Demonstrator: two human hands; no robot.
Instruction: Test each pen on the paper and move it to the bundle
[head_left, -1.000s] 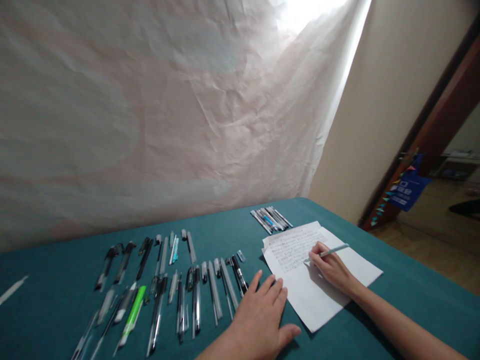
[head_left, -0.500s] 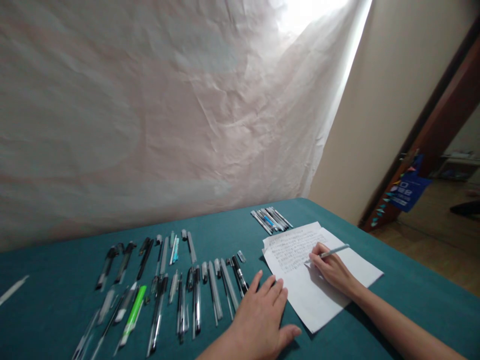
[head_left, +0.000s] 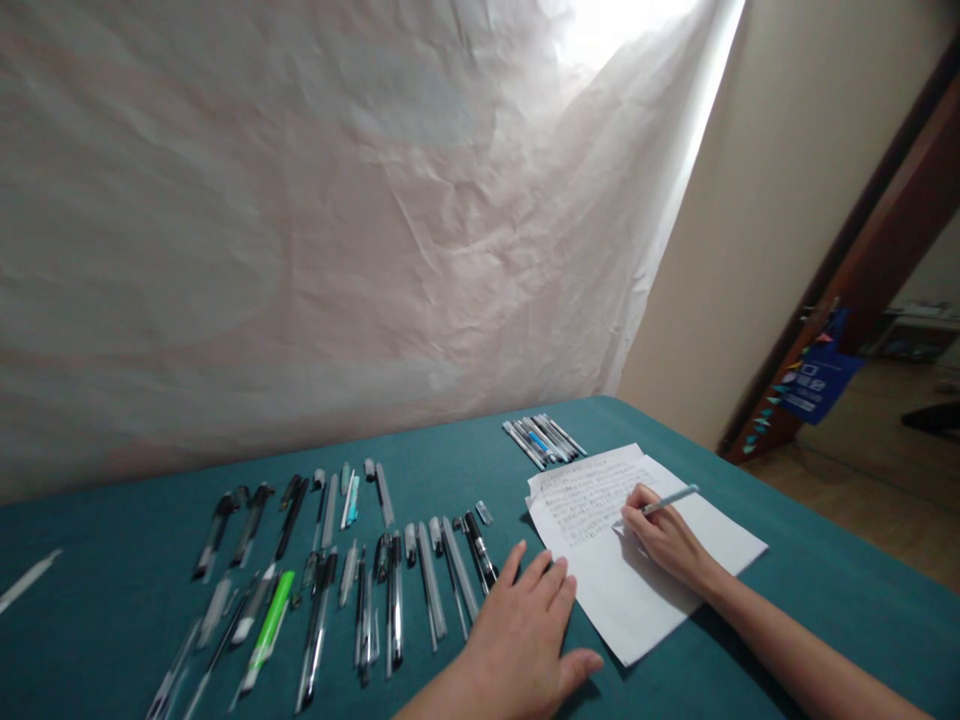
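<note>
My right hand [head_left: 664,540] pinches a grey pen [head_left: 670,501] with its tip on a white sheet of paper [head_left: 645,590] that carries lines of handwriting in its upper part. My left hand [head_left: 525,635] lies flat on the teal tablecloth with fingers spread, its fingertips close to the sheet's left edge. Just left of that hand lie several pens [head_left: 431,580] in rows, among them a green highlighter [head_left: 267,630].
A small bundle of pens [head_left: 544,440] lies at the table's far edge [head_left: 450,425] beyond the paper. A wrinkled white sheet hangs behind the table. An open doorway with a blue tag [head_left: 814,385] is at the right.
</note>
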